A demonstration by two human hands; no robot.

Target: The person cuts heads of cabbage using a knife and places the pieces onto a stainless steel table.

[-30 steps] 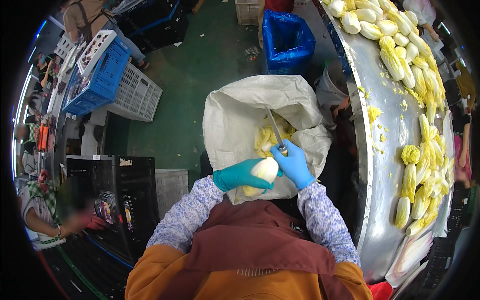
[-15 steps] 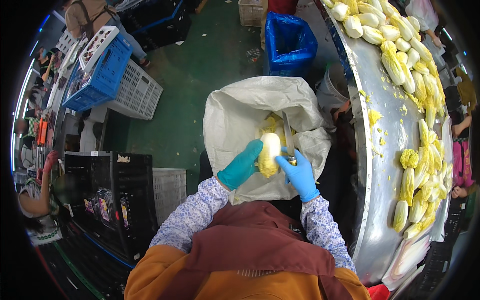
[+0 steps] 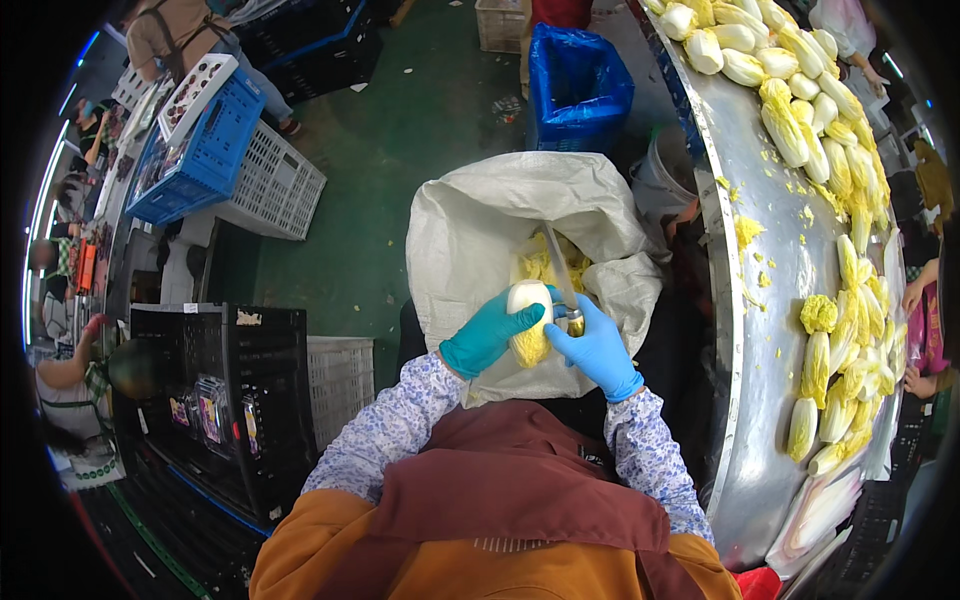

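In a green glove, my left hand (image 3: 490,334) is closed around a small napa cabbage (image 3: 530,345), white at its upper end and yellow below. My right hand (image 3: 597,348), gloved in blue, grips a knife (image 3: 561,265). Its blade points away from me and tilts left, just beyond the cabbage. Both hands are over the near side of a white woven sack (image 3: 450,250). Yellow leaf trimmings (image 3: 548,265) lie inside the sack.
On my right runs a metal table (image 3: 745,400) with many napa cabbages (image 3: 840,400) and leaf scraps. A blue-lined bin (image 3: 575,95) stands beyond the sack. Black crates (image 3: 270,400) and a blue crate (image 3: 205,150) are at left. Other people work on both sides.
The cabbage has come slightly nearer to me, and my left thumb now lies across it. The knife blade has swung left, from the cabbage's right side to just beyond it.
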